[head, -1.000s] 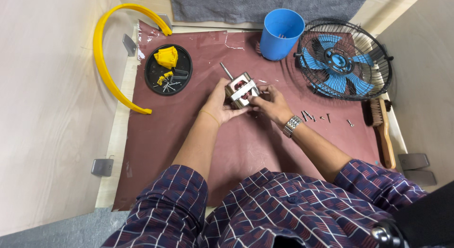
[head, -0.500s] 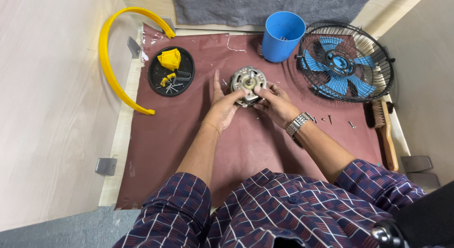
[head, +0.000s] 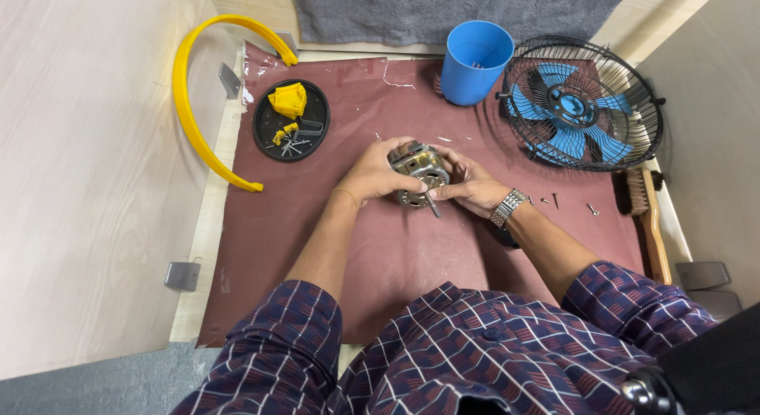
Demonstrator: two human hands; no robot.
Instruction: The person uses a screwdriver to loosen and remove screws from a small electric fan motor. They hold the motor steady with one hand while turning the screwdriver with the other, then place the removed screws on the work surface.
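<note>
Fingers of left hand [head: 370, 173] and right hand [head: 467, 184] grip one metal motor [head: 418, 174] — held above brown mat [head: 412, 249].

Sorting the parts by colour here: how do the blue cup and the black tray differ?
The cup is blue, tall and upright at the far edge of the mat, beside the fan; the tray is black, flat and shallow, near the yellow hoop. The tray holds yellow parts and screws; the cup's contents are too unclear to name. Both are round, open-topped, and apart from the hands.
</note>
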